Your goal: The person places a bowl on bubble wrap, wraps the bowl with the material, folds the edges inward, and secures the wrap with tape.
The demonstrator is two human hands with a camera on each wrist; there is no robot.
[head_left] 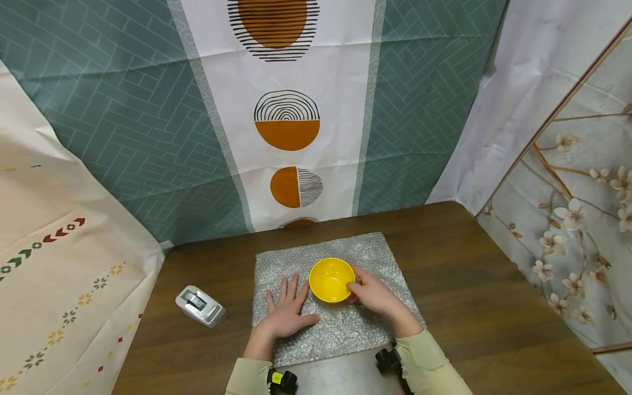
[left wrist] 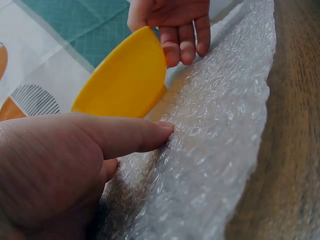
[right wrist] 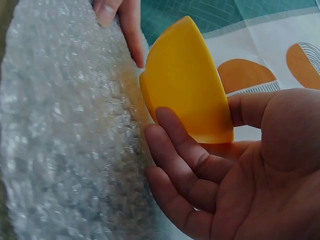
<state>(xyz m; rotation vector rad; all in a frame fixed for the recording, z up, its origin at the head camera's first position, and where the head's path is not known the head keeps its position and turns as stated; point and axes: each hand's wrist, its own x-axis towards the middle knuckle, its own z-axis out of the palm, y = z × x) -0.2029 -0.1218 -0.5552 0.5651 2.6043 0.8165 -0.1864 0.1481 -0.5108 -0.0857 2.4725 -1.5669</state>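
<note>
A yellow bowl [head_left: 332, 281] stands upright over a sheet of bubble wrap [head_left: 340, 337], its mouth facing up. My right hand [head_left: 374, 295] grips the bowl's right side, thumb at the rim and fingers beneath the wall. In the right wrist view, the bowl [right wrist: 185, 82] has its base close over the bubble wrap [right wrist: 65, 110], with fingertips against its lower side. My left hand [head_left: 286, 317] lies spread on the wrap just left of the bowl, fingers straight and holding nothing. Its thumb [left wrist: 135, 134] rests on the sheet in the left wrist view.
On the brown wooden table [head_left: 474, 285], a small white-and-grey device [head_left: 200, 306] with a dark slot lies to the left. A smooth grey surface [head_left: 345, 376] shows at the near edge of the wrap. A patterned curtain [head_left: 419, 109] hangs behind the table.
</note>
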